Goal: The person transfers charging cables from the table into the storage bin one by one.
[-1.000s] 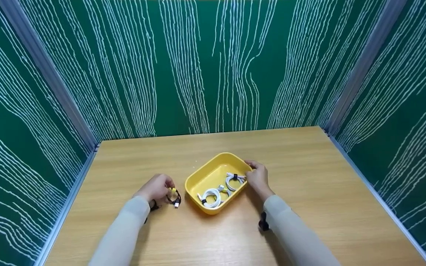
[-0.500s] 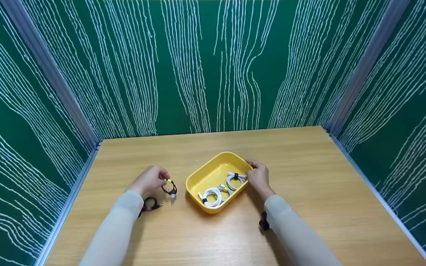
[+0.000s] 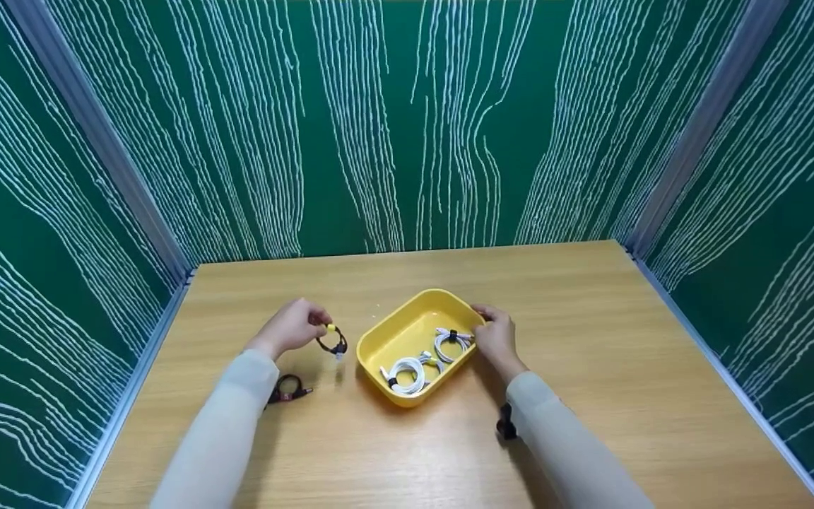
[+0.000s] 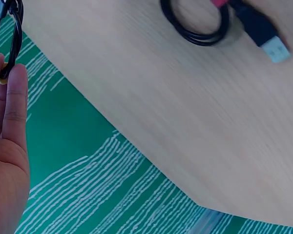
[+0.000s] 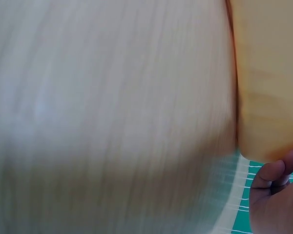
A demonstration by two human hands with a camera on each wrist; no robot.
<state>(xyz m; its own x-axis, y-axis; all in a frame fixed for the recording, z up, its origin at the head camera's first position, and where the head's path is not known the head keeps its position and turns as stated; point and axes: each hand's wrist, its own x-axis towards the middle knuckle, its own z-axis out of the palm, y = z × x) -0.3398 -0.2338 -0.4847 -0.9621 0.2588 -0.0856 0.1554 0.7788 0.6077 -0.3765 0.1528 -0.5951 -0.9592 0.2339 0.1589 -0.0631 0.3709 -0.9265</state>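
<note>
My left hand [image 3: 292, 326] pinches a coiled black cable [image 3: 337, 344] by its yellow tie and holds it above the table, just left of the yellow bin [image 3: 407, 318]. In the left wrist view the held black cable [image 4: 15, 41] hangs between thumb and fingers. The right hand [image 3: 497, 339] grips the bin's right end; in the right wrist view its thumb and fingers [image 5: 272, 171] meet the bin's rim. Inside the bin lie several coiled white cables [image 3: 408, 376], one with a black tie [image 3: 453, 336].
Another coiled black cable [image 3: 290, 389] lies on the wooden table [image 3: 350, 452], partly behind the left forearm; the left wrist view shows its USB plug [image 4: 275, 48] and red tie. Green walls with white lines [image 3: 350, 141] enclose the table at the back and sides.
The left hand has lifted the black cable with the yellow tie off the table and moved it away from me. The other black cable has come into view. The right hand stays at the bin.
</note>
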